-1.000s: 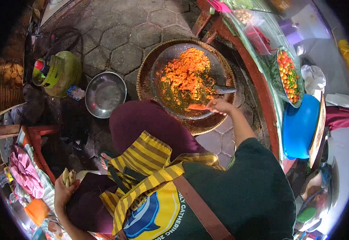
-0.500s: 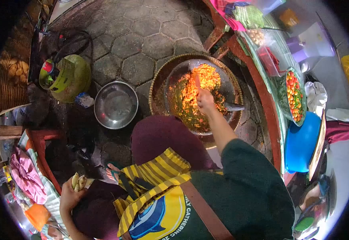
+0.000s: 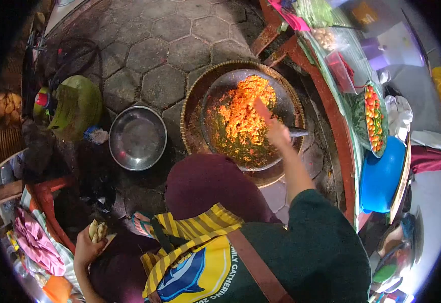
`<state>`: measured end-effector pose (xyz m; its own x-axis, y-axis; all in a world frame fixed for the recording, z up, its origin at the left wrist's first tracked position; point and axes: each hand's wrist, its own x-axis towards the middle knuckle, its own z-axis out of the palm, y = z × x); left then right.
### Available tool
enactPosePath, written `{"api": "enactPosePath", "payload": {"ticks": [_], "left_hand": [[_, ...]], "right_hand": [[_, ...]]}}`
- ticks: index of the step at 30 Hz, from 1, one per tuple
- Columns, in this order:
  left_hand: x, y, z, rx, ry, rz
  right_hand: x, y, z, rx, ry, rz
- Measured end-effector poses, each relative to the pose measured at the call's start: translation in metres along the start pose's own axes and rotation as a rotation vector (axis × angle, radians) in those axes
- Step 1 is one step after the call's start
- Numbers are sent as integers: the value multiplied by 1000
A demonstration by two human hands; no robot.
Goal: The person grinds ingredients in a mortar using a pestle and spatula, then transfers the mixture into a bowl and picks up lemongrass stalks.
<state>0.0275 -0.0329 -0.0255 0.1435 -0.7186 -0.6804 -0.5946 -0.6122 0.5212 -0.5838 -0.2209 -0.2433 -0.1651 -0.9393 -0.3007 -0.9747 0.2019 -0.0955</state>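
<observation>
- One stone mortar [image 3: 230, 82] holds orange mash [image 3: 248, 108], within a woven tray [image 3: 192, 107]; a metal bowl [image 3: 138, 137] stands nearby.
- Right hand [image 3: 279, 134]: fingers wrapped round a red spatula [image 3: 262, 109] at the mash.
- Left hand [image 3: 88, 246]: fingers curled around pale stalks [image 3: 97, 231].
- Tabletop bowl [image 3: 358, 119]: red and green vegetables [image 3: 372, 113].

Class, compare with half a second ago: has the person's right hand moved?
Yes: judged against the stone mortar, the right hand has shifted rightward, closer to the pestle.
</observation>
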Motion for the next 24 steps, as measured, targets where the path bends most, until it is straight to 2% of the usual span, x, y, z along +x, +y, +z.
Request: {"api": "enactPosePath", "payload": {"ticks": [2, 3, 4, 5, 8, 10, 12, 13, 15, 16, 17, 18, 19, 21, 22, 24], "left_hand": [[-4, 11, 2, 76, -10, -5], [-6, 15, 3, 145, -14, -17], [-8, 16, 2, 146, -14, -17], [-9, 17, 2, 195, -17, -15], [-2, 10, 3, 175, 27, 0], [12, -4, 6, 106, 70, 13], [33, -10, 7, 38, 153, 177], [38, 10, 9, 95, 160, 199], [54, 8, 10, 43, 153, 173], [62, 7, 10, -14, 143, 141], [56, 49, 12, -24, 86, -204], [61, 52, 15, -23, 87, -206], [67, 50, 22, -181, 40, -169], [84, 40, 41, -404, -1, -109], [94, 47, 49, -403, -17, -170], [126, 48, 71, -436, 148, -163]], "right_hand": [[27, 44, -20, -38, -39, 149], [22, 29, -57, -6, -55, 327], [42, 56, -45, -27, -29, 383], [56, 64, -49, 97, -90, 474], [93, 52, -56, -65, -105, 349], [99, 17, -63, 40, -74, 286], [144, 26, -13, -207, -164, 71], [139, 19, -21, -202, -161, 73], [114, -9, -63, -78, -148, -193], [106, -11, -80, -75, -147, -195], [100, -7, -96, -68, -155, -148], [98, 2, -104, -63, -165, -101], [107, 19, -98, -63, -170, -102], [126, 54, -73, -100, -90, 131], [128, 53, -67, -101, -91, 133], [130, 34, -53, 53, -79, 241]]}}
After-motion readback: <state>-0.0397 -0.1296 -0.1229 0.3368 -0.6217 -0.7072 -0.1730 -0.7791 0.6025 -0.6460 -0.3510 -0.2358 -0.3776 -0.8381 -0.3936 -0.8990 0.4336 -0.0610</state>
